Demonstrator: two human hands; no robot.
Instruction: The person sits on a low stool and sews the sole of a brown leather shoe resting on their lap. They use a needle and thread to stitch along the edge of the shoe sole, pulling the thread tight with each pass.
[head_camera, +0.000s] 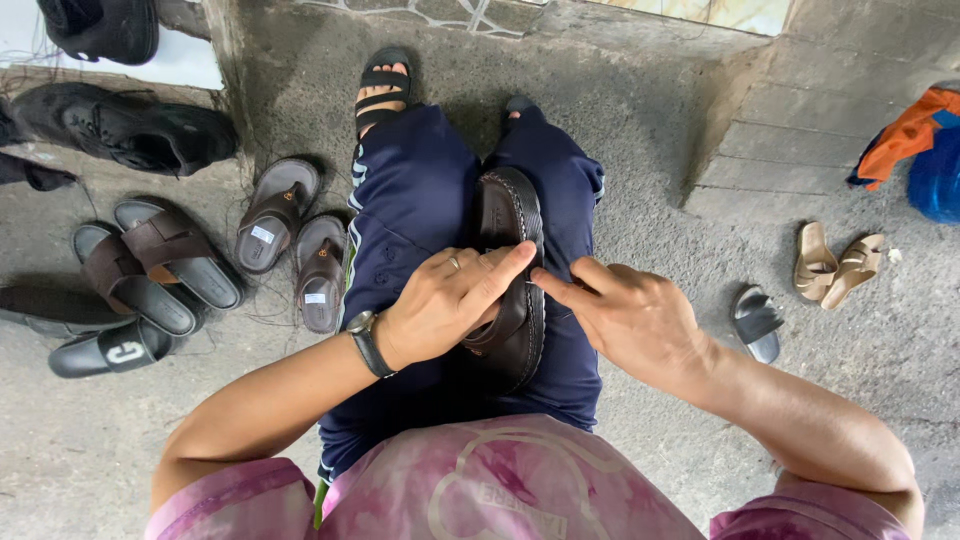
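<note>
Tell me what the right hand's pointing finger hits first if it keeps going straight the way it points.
The right hand points leftward; its fingertip would first meet the left hand, whose fingertip is almost touching it above the dark brown sandal.

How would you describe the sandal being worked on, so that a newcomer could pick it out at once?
Start at the person's lap in dark blue trousers. Lying lengthwise between the thighs is a dark brown leather sandal, with the left hand resting on its strap and the right hand touching its edge. Unlike the sandals on the concrete floor, it alone is off the ground.
</note>
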